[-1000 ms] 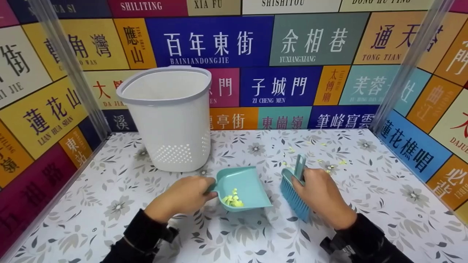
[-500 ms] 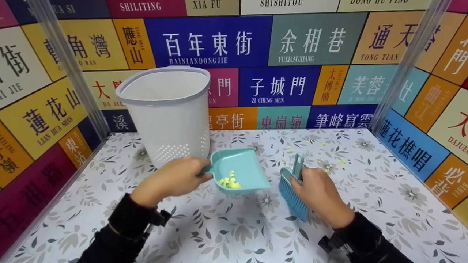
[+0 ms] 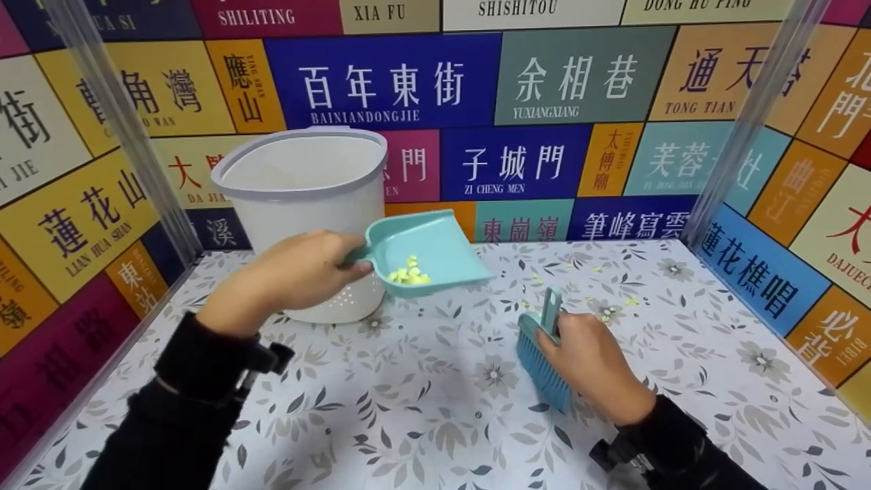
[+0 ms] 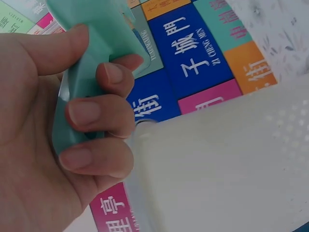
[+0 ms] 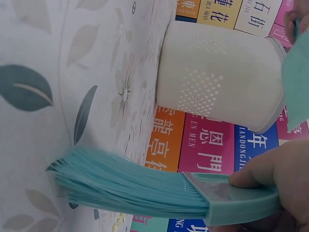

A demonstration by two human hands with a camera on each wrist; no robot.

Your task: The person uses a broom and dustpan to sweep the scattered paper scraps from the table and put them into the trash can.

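My left hand [image 3: 299, 269] grips the handle of a teal dustpan [image 3: 435, 245], raised above the table in front of the bin. Small yellow scraps [image 3: 410, 273] lie in the pan near its handle end. In the left wrist view, curled fingers [image 4: 101, 113] wrap the teal handle [image 4: 77, 106]. My right hand [image 3: 595, 361] holds a teal hand brush [image 3: 544, 364], its bristles down on the table. In the right wrist view the bristles [image 5: 130, 186] touch the cloth, and the thumb presses on the brush head.
A white bin [image 3: 320, 211] with a grey rim stands at the back left, behind the dustpan. More yellow scraps [image 3: 609, 309] are scattered on the floral tablecloth [image 3: 435, 408] beyond the brush. Walls printed with coloured signs [image 3: 381, 82] enclose the back and sides.
My left hand has lifted the dustpan off the table and moved it up, back and slightly left, toward the bin, with the yellow scraps still in it. The right hand with the brush has hardly moved.
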